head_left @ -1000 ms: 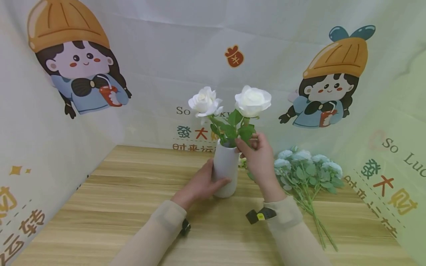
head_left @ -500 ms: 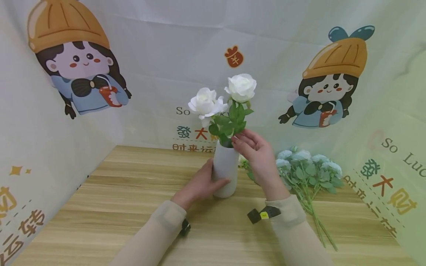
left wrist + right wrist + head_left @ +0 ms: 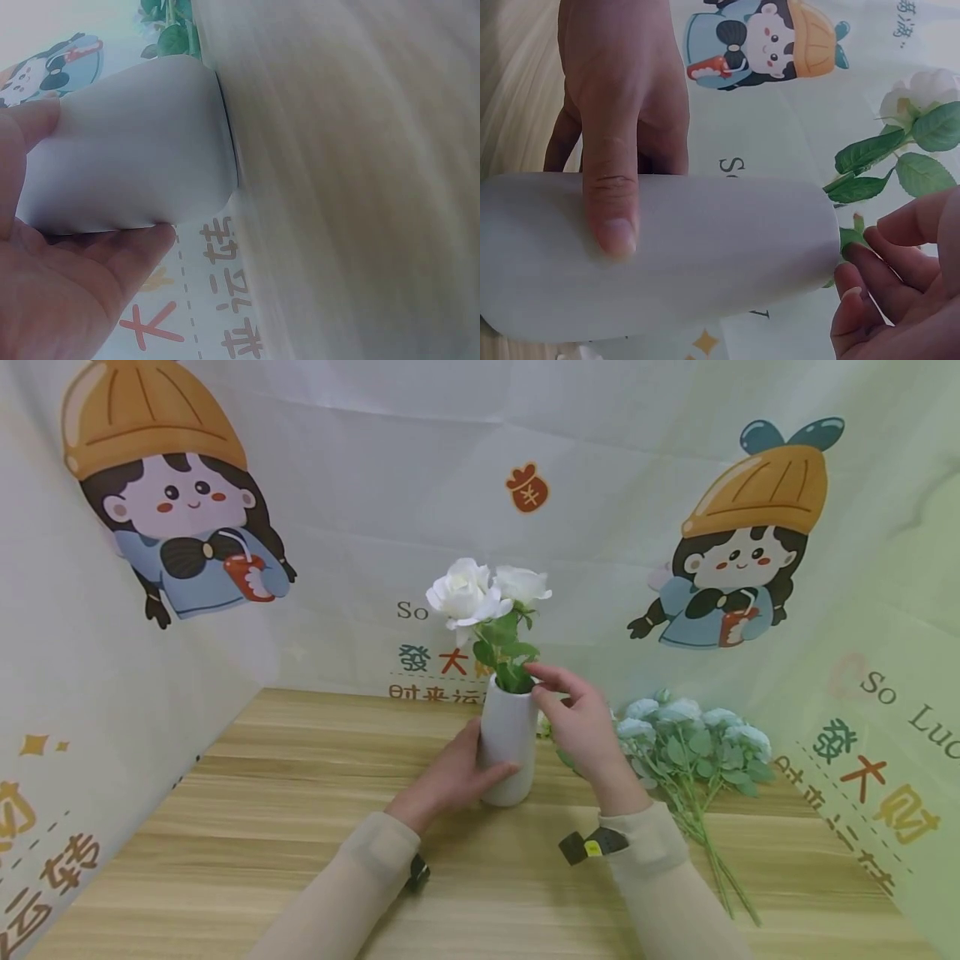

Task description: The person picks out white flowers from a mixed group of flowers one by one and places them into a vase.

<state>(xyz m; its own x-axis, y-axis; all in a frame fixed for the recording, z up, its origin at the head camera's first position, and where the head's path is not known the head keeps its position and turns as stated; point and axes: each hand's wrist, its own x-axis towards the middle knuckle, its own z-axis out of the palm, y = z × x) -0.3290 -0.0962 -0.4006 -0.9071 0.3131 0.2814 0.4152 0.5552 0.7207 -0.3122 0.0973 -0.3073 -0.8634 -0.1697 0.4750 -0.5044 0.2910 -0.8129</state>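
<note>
Since half a second ago, the right-hand white rose (image 3: 522,583) has sunk and swung left, so that its head now sits just beside the left-hand white rose (image 3: 459,592). Nearest to me on the wooden surface (image 3: 285,827), the left hand (image 3: 450,772) grips the vase (image 3: 510,727) low down, thumb across the front and fingers round the far side. The vase stands upright near the middle; I judge it stiff, smooth enough to slip and probably breakable, with some weight in it, so low round the body seems the right hold. At its rim, the right hand (image 3: 588,727) has its fingertips against the leaves (image 3: 517,672); I cannot tell whether they pinch a stem. Both roses stand in the vase, and I expect them to be light, with soft petals and springy stems; I would take them by the stem just above the rim, not by the head. Farther right lie pale blue flowers (image 3: 678,714), loose stems pointing back toward me. Behind everything hangs a printed cloth (image 3: 345,493).
</note>
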